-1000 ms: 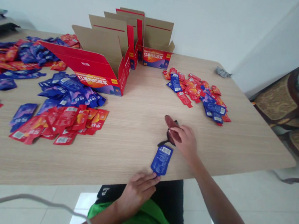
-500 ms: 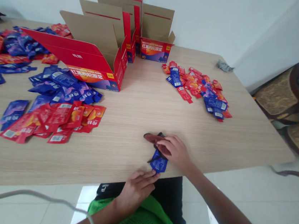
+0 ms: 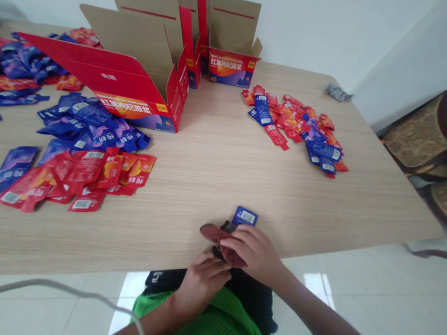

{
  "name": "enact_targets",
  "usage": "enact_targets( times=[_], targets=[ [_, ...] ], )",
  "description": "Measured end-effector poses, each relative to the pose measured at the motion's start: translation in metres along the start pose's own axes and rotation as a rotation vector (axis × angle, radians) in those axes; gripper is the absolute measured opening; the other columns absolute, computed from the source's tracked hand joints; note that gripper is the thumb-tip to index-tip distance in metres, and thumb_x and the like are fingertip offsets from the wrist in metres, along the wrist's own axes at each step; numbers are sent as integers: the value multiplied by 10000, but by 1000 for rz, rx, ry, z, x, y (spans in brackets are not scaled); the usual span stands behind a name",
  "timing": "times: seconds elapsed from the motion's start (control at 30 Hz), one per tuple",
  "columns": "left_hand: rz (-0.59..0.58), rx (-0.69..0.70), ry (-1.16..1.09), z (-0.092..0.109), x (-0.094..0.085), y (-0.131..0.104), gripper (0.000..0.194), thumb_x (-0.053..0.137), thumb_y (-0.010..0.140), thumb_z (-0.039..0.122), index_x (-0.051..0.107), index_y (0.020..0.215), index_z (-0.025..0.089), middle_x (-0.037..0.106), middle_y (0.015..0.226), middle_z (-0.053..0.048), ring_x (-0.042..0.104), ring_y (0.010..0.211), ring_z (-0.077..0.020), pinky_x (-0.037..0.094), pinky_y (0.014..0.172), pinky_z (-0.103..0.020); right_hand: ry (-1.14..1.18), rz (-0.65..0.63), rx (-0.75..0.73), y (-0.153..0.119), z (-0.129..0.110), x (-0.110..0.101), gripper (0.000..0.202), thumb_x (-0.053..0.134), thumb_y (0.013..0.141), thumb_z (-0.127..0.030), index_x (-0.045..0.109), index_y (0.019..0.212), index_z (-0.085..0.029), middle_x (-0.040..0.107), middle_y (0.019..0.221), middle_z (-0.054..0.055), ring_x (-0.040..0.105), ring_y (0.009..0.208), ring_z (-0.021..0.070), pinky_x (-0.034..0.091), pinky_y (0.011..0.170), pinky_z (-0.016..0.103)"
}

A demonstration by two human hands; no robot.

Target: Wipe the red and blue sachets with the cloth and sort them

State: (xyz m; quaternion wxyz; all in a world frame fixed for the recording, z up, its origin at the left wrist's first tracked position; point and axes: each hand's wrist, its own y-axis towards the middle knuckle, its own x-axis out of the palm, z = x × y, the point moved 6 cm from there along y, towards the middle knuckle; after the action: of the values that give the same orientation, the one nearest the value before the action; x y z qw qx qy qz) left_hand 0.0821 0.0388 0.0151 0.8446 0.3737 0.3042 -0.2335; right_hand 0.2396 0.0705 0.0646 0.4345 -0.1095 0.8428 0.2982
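My right hand (image 3: 256, 252) grips a dark red, soft-looking piece with black trim (image 3: 214, 233) near the table's front edge. Its exact kind cannot be made out. Beside it, my left hand (image 3: 203, 281) has its fingers pressed together at the black lower end of the same piece, the fingertips partly hidden. Just beyond my right fingers lies a blue sachet (image 3: 245, 216), barcode label facing up, its near part covered by the hand and the dark red piece.
Red and blue sachets lie in a left pile (image 3: 85, 173), a far-left heap (image 3: 25, 61) and a right-hand group (image 3: 293, 123). Several open red cartons (image 3: 134, 104) stand at the back. A crumpled grey scrap (image 3: 338, 92) sits at the far right edge. A cable (image 3: 52, 283) crosses the lower left.
My right hand has moved the dark red piece toward me and slightly left, near my left hand. A blue sachet now shows beyond my right hand; earlier blue showed between both hands.
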Motion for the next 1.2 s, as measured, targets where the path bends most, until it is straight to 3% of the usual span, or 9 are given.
enact_targets(
  times=[0.07, 0.17, 0.27, 0.37, 0.53, 0.7, 0.87, 1.03, 1.2],
  targets=[
    [-27, 0, -8, 0, 1, 0, 276, 523, 1082, 184, 748, 926, 214, 804, 1143, -18, 763, 1035, -151, 506, 1074, -315, -5, -9, 17, -4, 9, 10, 256, 634, 989, -219, 678, 1232, -286, 717, 1126, 45, 637, 1125, 233, 561, 1024, 426],
    [-97, 17, 12, 0, 4, -1, 275, 521, 1077, 172, 746, 922, 209, 755, 1294, -35, 696, 1232, -172, 489, 1105, -334, -53, 19, 97, 6, 45, 8, 254, 660, 984, -243, 680, 1234, -282, 711, 1158, 58, 622, 1142, 247, 551, 1025, 452],
    [-101, 23, 30, -1, 5, -2, 310, 498, 1089, 173, 738, 896, 207, 748, 1307, -40, 675, 1273, -173, 482, 1114, -341, -165, 54, 167, 25, 84, -9, 229, 643, 997, -262, 695, 1219, -278, 715, 1145, 66, 631, 1098, 255, 549, 998, 451],
    [-90, 35, 56, 3, 1, 0, 319, 486, 1104, 206, 725, 893, 205, 756, 1291, -30, 673, 1276, -171, 481, 1120, -328, -263, 244, 246, 34, 104, -40, 200, 638, 1000, -293, 715, 1184, -269, 719, 1107, 72, 641, 1054, 259, 543, 976, 450],
    [-197, 127, 222, 18, -11, 10, 265, 485, 1095, 216, 709, 1236, 201, 578, 1542, -51, 489, 1475, -226, 418, 1208, -375, -190, 699, 480, 5, 88, -81, 304, 729, 940, -445, 724, 1149, -224, 727, 1123, 98, 678, 1012, 268, 534, 957, 443],
    [-275, 102, 489, 16, -6, 14, 508, 541, 1067, 278, 480, 1560, 172, 321, 1705, -110, 328, 1567, -297, 388, 1237, -423, -80, 867, 856, -49, 74, -78, 534, 755, 840, -647, 750, 1172, -229, 746, 1179, 124, 693, 1086, 364, 513, 1016, 544],
    [-242, 135, 661, 11, 6, 10, 520, 517, 1075, 342, 499, 1545, 121, 379, 1674, -142, 374, 1543, -284, 384, 1230, -377, 53, 947, 1151, -89, 79, -62, 656, 797, 721, -717, 765, 1175, -244, 755, 1178, 147, 678, 1145, 457, 482, 1082, 653],
    [-161, 94, 580, 4, 10, 3, 445, 556, 1061, 351, 564, 1484, 213, 519, 1590, -83, 569, 1357, -252, 481, 1108, -370, 25, 1029, 1144, -89, 73, -62, 686, 777, 730, -722, 776, 1180, -205, 757, 1159, 187, 695, 1095, 496, 505, 1046, 682],
    [-104, 50, 466, 0, 8, -1, 389, 591, 1060, 354, 587, 1436, 253, 684, 1375, -48, 657, 1148, -187, 496, 996, -324, -86, 941, 1181, -85, 71, -63, 644, 734, 785, -712, 778, 1189, -213, 743, 1209, 187, 676, 1153, 494, 509, 1053, 660]
  ],
)
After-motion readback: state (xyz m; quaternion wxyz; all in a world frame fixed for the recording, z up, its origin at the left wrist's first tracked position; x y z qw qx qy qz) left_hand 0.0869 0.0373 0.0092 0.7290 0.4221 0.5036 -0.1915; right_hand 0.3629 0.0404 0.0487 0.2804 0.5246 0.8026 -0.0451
